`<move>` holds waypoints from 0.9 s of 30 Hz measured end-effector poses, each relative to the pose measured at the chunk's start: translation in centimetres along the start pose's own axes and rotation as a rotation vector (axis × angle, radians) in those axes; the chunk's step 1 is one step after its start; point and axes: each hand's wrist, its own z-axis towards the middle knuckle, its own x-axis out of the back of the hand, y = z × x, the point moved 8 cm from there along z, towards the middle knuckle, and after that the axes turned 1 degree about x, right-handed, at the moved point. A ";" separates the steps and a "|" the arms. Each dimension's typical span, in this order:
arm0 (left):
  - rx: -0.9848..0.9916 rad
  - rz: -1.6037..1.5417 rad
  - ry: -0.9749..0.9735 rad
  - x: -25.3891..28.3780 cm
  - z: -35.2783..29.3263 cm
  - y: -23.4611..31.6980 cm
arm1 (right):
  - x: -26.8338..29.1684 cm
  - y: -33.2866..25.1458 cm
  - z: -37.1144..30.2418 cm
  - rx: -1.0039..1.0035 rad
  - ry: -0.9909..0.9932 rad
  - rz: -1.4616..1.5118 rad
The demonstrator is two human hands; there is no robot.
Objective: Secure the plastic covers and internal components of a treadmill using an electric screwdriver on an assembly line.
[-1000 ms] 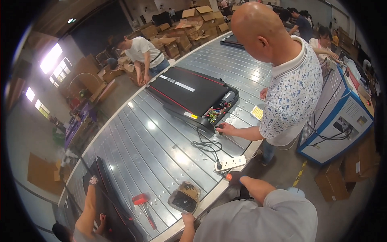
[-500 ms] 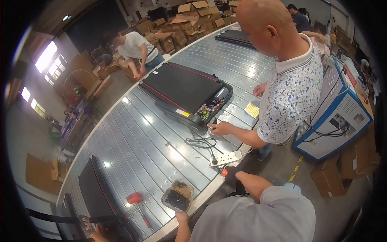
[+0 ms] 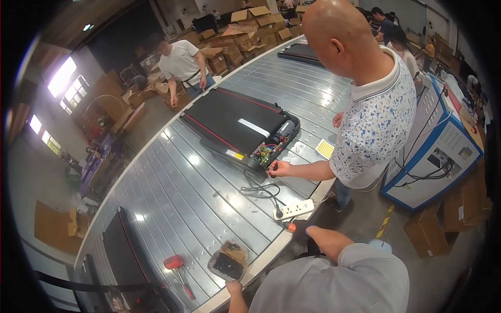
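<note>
My left hand point(image 3: 234, 287) is at the near edge of a worn tray point(image 3: 213, 261), fingers closed on its rim. Small dark pieces, perhaps screws, lie in the tray. At the table edge my right hand point(image 3: 301, 229), which looks dark-gloved, is closed round a tool with an orange-red end point(image 3: 290, 227); its fingers are mostly hidden. A thin tip seems to point left from the tool. Just beyond lies a white power strip point(image 3: 297, 209) with a black plug in it. A red-headed hammer point(image 3: 174, 262) rests left of the tray.
A treadmill point(image 3: 224, 115) with exposed wiring lies on the ribbed metal table point(image 3: 156, 177); another treadmill point(image 3: 125, 245) is at lower left. A co-worker point(image 3: 373, 115) on the right holds a black cable end. Another person point(image 3: 182, 65) stands across the table. Cartons fill the background.
The view has tilted slightly. The co-worker's hand with the cable end has shifted a little. A bright strip now shows on the treadmill belt. The person across has straightened. My hands look much the same.
</note>
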 end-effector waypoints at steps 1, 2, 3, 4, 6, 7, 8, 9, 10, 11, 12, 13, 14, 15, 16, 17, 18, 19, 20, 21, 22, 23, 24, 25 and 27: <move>0.006 -0.026 0.001 -0.1 -0.1 0.1 | 0.1 0.1 -0.1 -0.002 0.004 0.001; 0.003 -0.028 0.003 -0.1 0.0 0.0 | 0.1 0.0 -0.3 -0.001 -0.005 -0.003; -0.001 0.023 0.005 0.0 0.3 -0.5 | 0.1 0.2 -0.4 -0.001 -0.013 -0.006; -0.004 0.073 0.007 0.0 0.5 -0.9 | 0.1 0.2 -0.5 0.000 -0.008 -0.005; -0.010 0.046 0.011 -0.3 0.8 -1.5 | 0.1 0.7 -0.6 -0.004 -0.002 -0.018; -0.010 0.019 0.017 -0.4 1.0 -1.7 | 0.2 0.9 -0.5 -0.006 0.000 -0.017; -0.010 0.017 0.019 -0.5 1.4 -2.1 | 0.3 0.8 -0.4 -0.001 -0.001 -0.016; -0.016 0.019 0.024 -0.5 1.7 -2.4 | 0.3 0.7 -0.4 0.003 -0.004 -0.013; -0.022 0.021 0.029 -0.5 2.0 -2.7 | 0.3 0.7 -0.3 0.004 -0.005 -0.013; -0.021 0.022 0.027 -0.5 2.2 -2.6 | 0.2 0.8 -0.1 0.002 -0.014 -0.009; -0.018 0.011 0.025 -0.4 2.4 -2.7 | 0.1 0.9 0.1 0.002 -0.023 -0.006; -0.014 -0.001 0.024 -0.3 2.6 -2.7 | 0.1 1.0 0.3 0.001 -0.025 -0.006; -0.013 -0.001 0.022 -0.5 2.6 -2.4 | 0.3 1.1 0.6 0.006 -0.004 -0.015; -0.022 0.053 0.022 -0.6 2.6 -1.9 | 0.5 1.1 0.9 0.010 0.016 -0.025; -0.031 0.105 0.021 -0.7 2.5 -1.5 | 0.6 1.3 1.2 0.009 0.016 -0.025; -0.026 0.104 0.026 -0.7 2.6 -1.6 | 0.7 1.2 1.4 0.009 -0.001 -0.021; 0.012 0.028 0.056 -0.4 2.7 -2.0 | 0.8 1.0 1.5 0.008 -0.018 -0.018; 0.049 -0.048 0.087 -0.2 2.7 -2.4 | 1.0 0.7 1.6 0.014 -0.023 -0.022; 0.047 -0.048 0.080 -0.6 2.3 -1.8 | 1.0 1.4 1.8 0.013 -0.012 -0.033; 0.041 -0.038 0.078 -0.5 1.9 -1.3 | 1.1 1.6 2.0 0.015 -0.005 -0.045; 0.035 -0.028 0.075 -0.5 1.4 -0.7 | 1.0 2.0 2.1 0.012 -0.007 -0.045; 0.037 -0.030 0.078 -0.4 1.2 -0.6 | 1.2 2.0 2.1 0.008 -0.003 -0.040; 0.054 -0.042 0.090 -0.2 1.1 -0.6 | 1.5 2.0 2.1 0.003 0.000 -0.036; 0.071 -0.054 0.101 0.0 0.9 -0.7 | 1.6 2.0 2.1 0.005 -0.002 -0.038; 0.081 -0.066 0.119 0.0 0.6 -0.3 | 1.8 2.8 2.3 -0.002 -0.002 -0.022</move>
